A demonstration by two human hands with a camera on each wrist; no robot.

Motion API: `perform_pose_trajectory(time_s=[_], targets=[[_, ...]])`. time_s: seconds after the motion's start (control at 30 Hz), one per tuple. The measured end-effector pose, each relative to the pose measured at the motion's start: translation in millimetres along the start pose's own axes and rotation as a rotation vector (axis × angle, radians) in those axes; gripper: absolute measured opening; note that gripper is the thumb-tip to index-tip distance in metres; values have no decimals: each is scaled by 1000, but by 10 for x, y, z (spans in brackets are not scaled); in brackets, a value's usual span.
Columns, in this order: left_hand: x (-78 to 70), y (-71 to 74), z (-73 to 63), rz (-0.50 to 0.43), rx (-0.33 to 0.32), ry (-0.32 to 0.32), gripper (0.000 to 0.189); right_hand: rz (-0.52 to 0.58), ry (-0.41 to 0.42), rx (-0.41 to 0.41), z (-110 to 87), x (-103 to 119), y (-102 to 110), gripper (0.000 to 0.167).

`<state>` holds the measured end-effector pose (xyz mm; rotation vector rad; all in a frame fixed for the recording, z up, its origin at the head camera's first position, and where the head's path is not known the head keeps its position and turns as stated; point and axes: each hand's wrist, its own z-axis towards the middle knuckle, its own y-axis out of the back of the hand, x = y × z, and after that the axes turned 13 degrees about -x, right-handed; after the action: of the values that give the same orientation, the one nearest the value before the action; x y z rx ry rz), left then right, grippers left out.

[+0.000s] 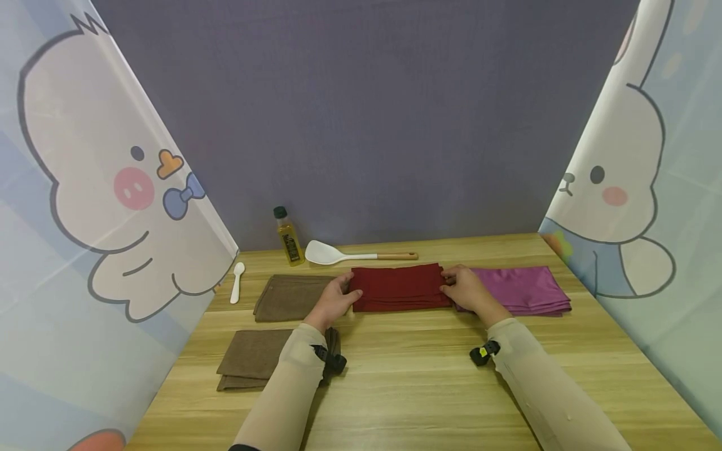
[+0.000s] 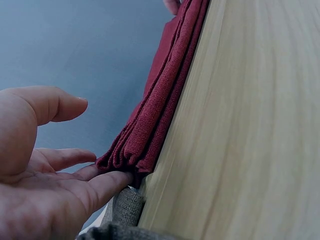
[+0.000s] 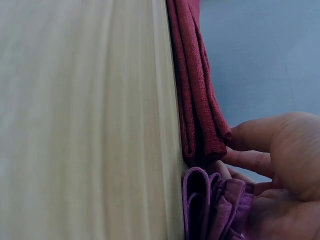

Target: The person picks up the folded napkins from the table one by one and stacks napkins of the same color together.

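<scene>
A folded dark red cloth (image 1: pixel 397 288) lies on the table between my two hands. My left hand (image 1: pixel 334 302) is at its left end. In the left wrist view the fingers (image 2: pixel 112 185) reach to the stacked folds, while the thumb (image 2: pixel 62 104) stands apart from them. At the other end, my right hand (image 1: pixel 467 288) touches the cloth's edge. The right wrist view shows the thumb (image 3: pixel 252 134) at the upper corner of the red folds and other fingers below it. A folded purple cloth (image 1: pixel 521 289) lies right beside the red one, partly behind the right hand.
Two folded brown cloths, one behind (image 1: pixel 290 295) and one in front (image 1: pixel 254 354), lie left, partly covered by my left arm. Along the back stand an oil bottle (image 1: pixel 289 238) and a white spatula (image 1: pixel 324 253) with wooden handle end. A small white spoon (image 1: pixel 237 283) lies far left.
</scene>
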<state>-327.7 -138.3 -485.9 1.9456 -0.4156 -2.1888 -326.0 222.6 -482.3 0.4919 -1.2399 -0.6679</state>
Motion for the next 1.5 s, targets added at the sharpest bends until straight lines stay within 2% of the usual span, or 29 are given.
perform_pose_trajectory(time_s=[0.57, 0.8, 0.9, 1.03, 1.23, 1.5], targets=[[-16, 7, -5, -19, 6, -8, 68, 21, -24, 16, -5, 6, -9, 46], [-54, 10, -14, 33, -8, -4, 67, 22, -40, 19, -1, 17, -6, 47], [-84, 28, -29, 42, -27, -4, 68, 2, -23, 11, 8, 35, -8, 48], [-136, 55, -55, 39, -51, -7, 70, -20, 19, -40, 5, 78, 0, 46], [-168, 112, -81, 37, -101, -48, 62, -3, 58, -92, -52, 213, 39, 40], [-258, 270, -154, 21, -169, -171, 47, 108, 64, -67, -109, 390, 18, 35]])
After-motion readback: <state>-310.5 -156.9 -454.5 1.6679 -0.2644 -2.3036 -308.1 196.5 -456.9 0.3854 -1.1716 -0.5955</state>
